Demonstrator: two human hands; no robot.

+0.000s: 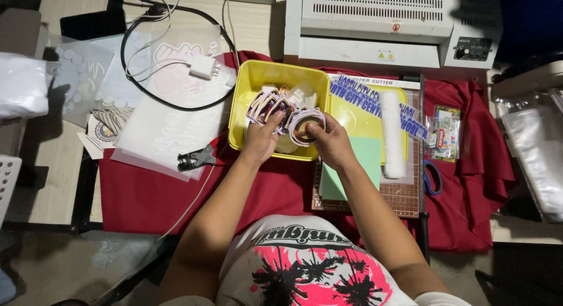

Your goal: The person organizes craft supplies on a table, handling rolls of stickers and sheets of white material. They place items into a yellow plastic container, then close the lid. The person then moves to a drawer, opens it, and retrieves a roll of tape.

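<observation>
Both my hands are over a yellow plastic tub (249,83) that stands on a red cloth. My left hand (261,137) grips a fanned stack of round laminated stickers (267,105) inside the tub. My right hand (329,140) pinches several more of the same round stickers (307,123) at the tub's right side. More cut pieces and scraps lie in the tub behind them.
A white laminator (375,24) stands at the back. To the right lie a paper cutter board (404,194) with a yellow lid (363,115), a green sheet and a white roll. Black punch pliers (196,159), laminate sheets, a charger with cable and blue scissors (433,177) are nearby.
</observation>
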